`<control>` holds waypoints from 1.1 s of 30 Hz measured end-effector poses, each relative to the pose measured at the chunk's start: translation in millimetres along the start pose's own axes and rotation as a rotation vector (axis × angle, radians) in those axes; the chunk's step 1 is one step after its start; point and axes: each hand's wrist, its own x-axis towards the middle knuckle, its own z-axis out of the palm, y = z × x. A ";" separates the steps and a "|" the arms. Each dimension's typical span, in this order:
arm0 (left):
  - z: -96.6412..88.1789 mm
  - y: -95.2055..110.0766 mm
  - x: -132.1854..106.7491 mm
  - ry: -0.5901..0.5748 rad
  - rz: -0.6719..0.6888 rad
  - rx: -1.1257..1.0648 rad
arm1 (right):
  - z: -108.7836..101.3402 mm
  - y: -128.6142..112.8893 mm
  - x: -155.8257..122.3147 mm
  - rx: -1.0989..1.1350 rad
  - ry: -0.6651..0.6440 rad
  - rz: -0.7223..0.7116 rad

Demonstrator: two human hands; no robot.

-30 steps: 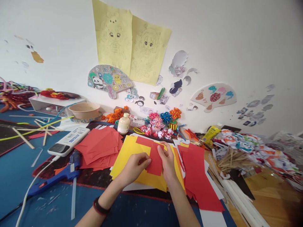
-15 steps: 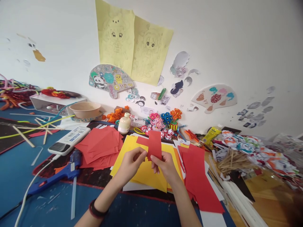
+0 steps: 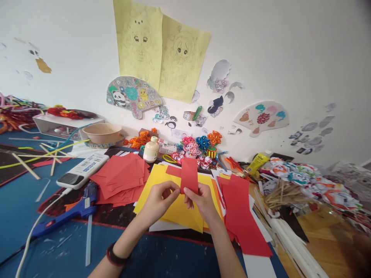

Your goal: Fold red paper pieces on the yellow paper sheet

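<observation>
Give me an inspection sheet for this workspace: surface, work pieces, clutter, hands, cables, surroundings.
Surface: blue tabletop, dark mat partly under the papers.
Work pieces: red strip raised over yellow sheets; red paper pile on the left.
Clutter: blue glue gun, wooden sticks, cream bottle, pink flowers.
Hands: right hand pinches the strip's lower end; left hand has fingertips at its lower left edge, grip unclear.
Cables: white cable runs to a white device; black cord at the glue gun.
Surroundings: white wall bearing yellow drawings and fan-shaped pieces.

R hand [image 3: 203,201] part. hid.
</observation>
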 end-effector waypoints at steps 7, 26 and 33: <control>0.4 3.7 0.1 -0.021 0.023 0.048 | 3.5 -2.3 -1.0 -0.066 0.007 0.020; 2.2 12.0 -6.1 -0.008 0.039 0.098 | 5.9 -16.7 -12.1 -0.052 0.071 0.015; 3.2 12.4 -7.4 0.021 0.088 0.157 | 8.0 -16.8 -12.3 -0.072 0.070 0.029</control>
